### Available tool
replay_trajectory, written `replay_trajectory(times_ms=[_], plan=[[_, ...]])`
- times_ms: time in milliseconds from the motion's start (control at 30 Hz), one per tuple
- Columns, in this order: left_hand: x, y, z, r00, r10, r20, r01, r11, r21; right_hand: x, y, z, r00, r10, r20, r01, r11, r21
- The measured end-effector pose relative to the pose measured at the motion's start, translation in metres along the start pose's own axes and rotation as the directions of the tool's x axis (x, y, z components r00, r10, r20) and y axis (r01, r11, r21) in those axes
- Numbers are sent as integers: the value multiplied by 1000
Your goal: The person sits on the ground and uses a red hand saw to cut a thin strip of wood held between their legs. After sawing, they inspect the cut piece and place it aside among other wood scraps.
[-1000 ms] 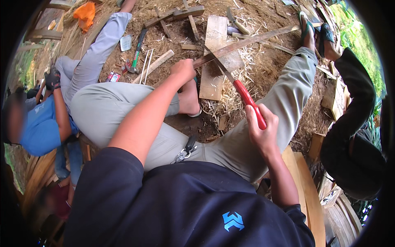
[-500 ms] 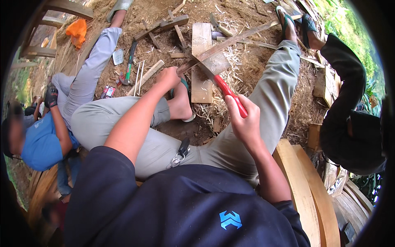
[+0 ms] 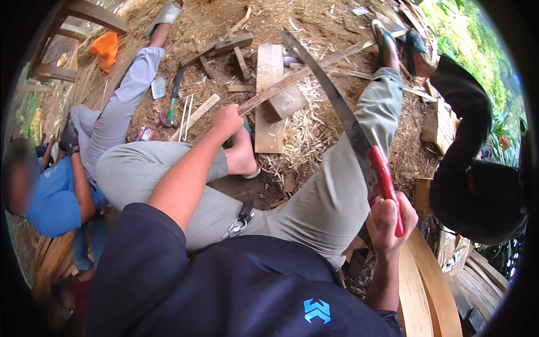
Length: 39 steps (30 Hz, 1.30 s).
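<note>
Right hand [image 3: 391, 222] grips the red handle [image 3: 385, 177], fingers wrapped round it, thumb pressed against it. Blade [image 3: 332, 98] points up and left, crossing in front of the strip [image 3: 281, 87] in view — can't tell if they touch. Left hand [image 3: 226, 119] has the strip's near end, fingers curled tight round it; fingertips hidden. Strip slants up right from left hand, over the plank [image 3: 269, 135] and just beside the block [image 3: 288, 105], far end by the right foot [image 3: 388, 46]. Shavings [image 3: 317, 129] right of the plank. Hammer [image 3: 174, 96] and two thin sticks [image 3: 187, 117] on the ground left of left hand — orange bag [image 3: 105, 51] farther off, upper left.
</note>
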<state>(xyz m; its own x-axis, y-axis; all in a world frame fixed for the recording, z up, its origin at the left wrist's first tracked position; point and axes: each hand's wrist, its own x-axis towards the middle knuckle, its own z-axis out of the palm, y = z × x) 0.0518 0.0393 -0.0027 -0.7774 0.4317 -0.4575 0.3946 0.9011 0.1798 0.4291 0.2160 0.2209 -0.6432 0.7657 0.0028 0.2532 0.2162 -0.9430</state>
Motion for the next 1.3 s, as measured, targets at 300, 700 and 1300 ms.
replay_trajectory(times_ms=[300, 700, 1300], plan=[[9, -10, 2, 993, 117, 6, -117, 993, 12, 19, 25, 66, 971, -46, 234, 56, 998, -38], [2, -2, -4, 998, 32, 55, -31, 999, -17, 19, 5, 44, 948, 117, 297, -50, 973, -224], [4, 9, -9, 998, -4, 65, 5, 1000, -21, 47, 20, 118, 942, 65, 330, -19, 990, -140]])
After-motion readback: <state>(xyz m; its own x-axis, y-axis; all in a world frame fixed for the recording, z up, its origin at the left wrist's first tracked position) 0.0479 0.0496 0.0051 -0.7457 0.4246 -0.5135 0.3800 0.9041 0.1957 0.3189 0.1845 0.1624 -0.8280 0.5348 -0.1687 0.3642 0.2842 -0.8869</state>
